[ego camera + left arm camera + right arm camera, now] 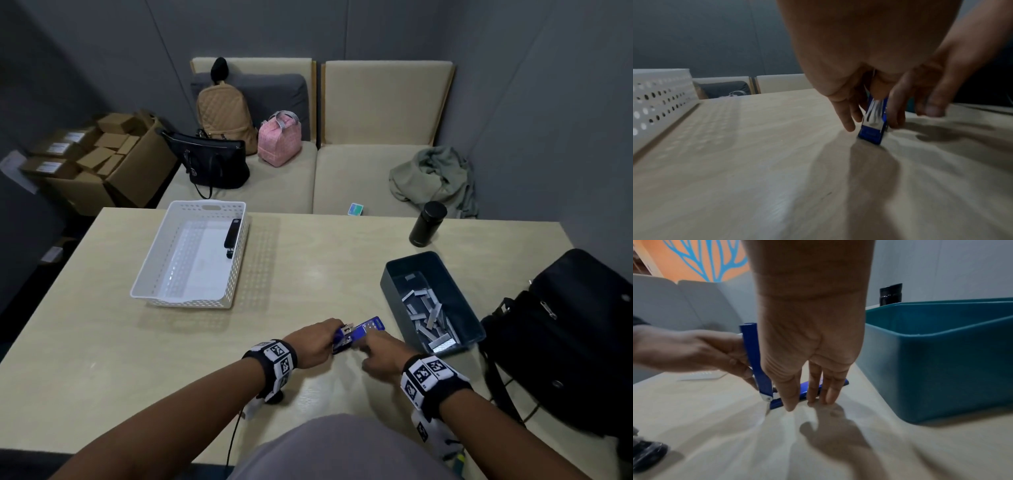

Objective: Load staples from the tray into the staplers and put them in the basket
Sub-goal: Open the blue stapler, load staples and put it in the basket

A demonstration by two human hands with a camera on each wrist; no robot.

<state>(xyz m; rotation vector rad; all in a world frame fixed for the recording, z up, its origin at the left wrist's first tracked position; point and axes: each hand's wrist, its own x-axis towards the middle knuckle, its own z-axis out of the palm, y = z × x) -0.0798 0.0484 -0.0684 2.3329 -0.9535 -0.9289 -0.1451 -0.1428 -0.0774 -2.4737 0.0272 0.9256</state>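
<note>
A blue stapler (359,330) lies on the table just left of the dark tray (394,298), which holds several staple strips (428,317). In the right wrist view the stapler (754,356) stands open, lid upright and base flat. My left hand (325,337) grips the raised lid from the left. With straight fingers pointing down, my right hand (809,400) rests against the near side of the base; I cannot tell whether it holds a staple strip. The white basket (185,303) at the table's back left holds a black stapler (233,238).
A black cylindrical bottle (427,224) stands behind the tray. A black bag (565,342) sits at the table's right edge. Beyond the table is a beige sofa with bags and a green cloth. The tray's teal wall (941,353) is close on my right.
</note>
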